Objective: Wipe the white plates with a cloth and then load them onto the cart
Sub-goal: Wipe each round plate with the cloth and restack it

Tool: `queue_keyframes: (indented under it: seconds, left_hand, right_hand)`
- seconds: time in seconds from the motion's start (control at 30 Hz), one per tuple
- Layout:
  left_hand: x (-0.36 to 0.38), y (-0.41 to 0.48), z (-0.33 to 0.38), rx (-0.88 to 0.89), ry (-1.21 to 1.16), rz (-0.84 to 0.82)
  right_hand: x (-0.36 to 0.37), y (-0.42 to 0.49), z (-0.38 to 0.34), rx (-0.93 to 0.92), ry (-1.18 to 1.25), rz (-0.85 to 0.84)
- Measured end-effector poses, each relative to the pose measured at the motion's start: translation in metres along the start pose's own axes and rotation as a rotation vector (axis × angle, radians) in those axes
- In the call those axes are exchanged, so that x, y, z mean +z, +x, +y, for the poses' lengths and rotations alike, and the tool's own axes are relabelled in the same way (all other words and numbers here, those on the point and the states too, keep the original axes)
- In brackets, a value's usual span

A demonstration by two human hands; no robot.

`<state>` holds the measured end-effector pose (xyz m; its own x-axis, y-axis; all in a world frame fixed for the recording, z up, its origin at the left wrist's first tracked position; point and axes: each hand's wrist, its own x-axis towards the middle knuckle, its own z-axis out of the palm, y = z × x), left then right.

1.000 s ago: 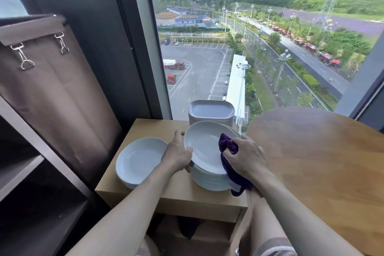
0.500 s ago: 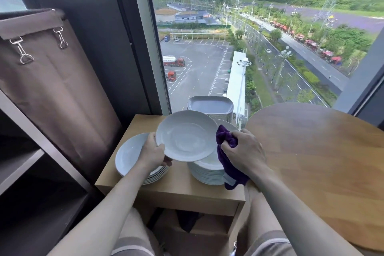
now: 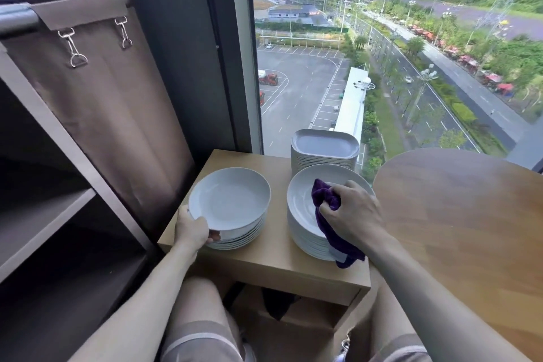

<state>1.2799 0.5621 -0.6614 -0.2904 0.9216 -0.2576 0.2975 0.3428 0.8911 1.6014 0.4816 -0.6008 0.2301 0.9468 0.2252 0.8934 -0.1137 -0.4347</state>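
The fingers of the left hand (image 3: 192, 231) curl round the near rim of a round white ceramic plate (image 3: 232, 198), fingertips tucked beneath. The plate lies atop a low stack of like plates (image 3: 244, 239) at the left of the small light-wood side table (image 3: 279, 258). The right hand (image 3: 352, 214) clutches a bunched purple cloth (image 3: 326, 194), pressed into the top plate of the taller right stack (image 3: 302, 229). The dark shelved cart (image 3: 58, 141) stands just beside the table, on its left.

Daylit window (image 3: 382, 53) behind wooden side table (image 3: 273, 256)
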Motion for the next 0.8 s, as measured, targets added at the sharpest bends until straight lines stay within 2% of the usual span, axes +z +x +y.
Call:
queue_keyframes:
  seconds: [0.27,0.47,0.7,0.8]
  left_hand:
    - [-0.001,-0.002,-0.010,-0.050,0.048,0.060]
    - [-0.001,-0.005,-0.017,-0.006,0.251,0.121]
    - [-0.004,0.001,-0.022,0.018,0.427,0.085]
    - [-0.007,0.005,-0.019,-0.049,0.419,0.039]
  right_hand:
    - [0.008,0.002,-0.002,0.015,-0.022,-0.023]
    - [0.015,0.002,-0.003,0.034,-0.038,-0.039]
    - [0.025,0.000,-0.001,0.021,-0.078,-0.027]
    - [0.026,0.001,0.001,0.022,-0.130,-0.102]
